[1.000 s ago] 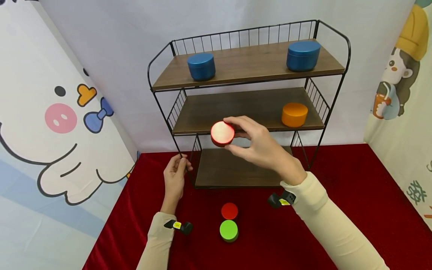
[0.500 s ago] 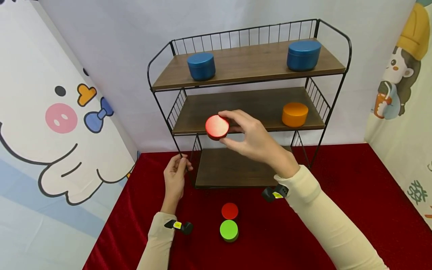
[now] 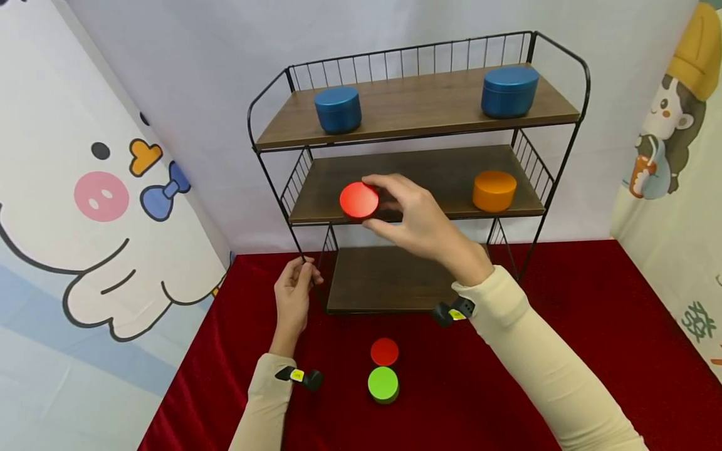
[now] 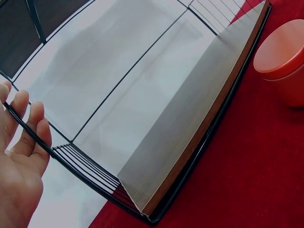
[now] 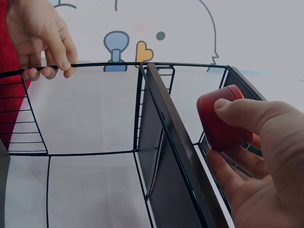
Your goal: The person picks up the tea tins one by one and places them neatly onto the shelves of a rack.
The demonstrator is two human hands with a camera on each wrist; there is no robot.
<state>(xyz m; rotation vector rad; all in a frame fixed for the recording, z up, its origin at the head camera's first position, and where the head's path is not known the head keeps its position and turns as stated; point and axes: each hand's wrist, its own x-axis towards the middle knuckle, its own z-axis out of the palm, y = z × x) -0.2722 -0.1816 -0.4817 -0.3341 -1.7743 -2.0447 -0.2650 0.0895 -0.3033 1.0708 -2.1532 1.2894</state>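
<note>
Moved up and back since a second ago: red tin [image 3: 359,200], carried by right hand [image 3: 414,219] from below the middle shelf's [image 3: 417,178] front edge to level with its left end. Clamped still between curled thumb and fingers, flat round lid facing the head camera. Gripping the black wire rack's [image 3: 271,188] left front post, unchanged: left hand [image 3: 293,294], fingers curled round the wire. On the top shelf, two blue tins [image 3: 338,109]; on the middle shelf's right end, an orange tin [image 3: 494,191]. On the red tabletop [image 3: 564,313], a second red tin [image 3: 385,352] touching a green tin [image 3: 383,383].
</note>
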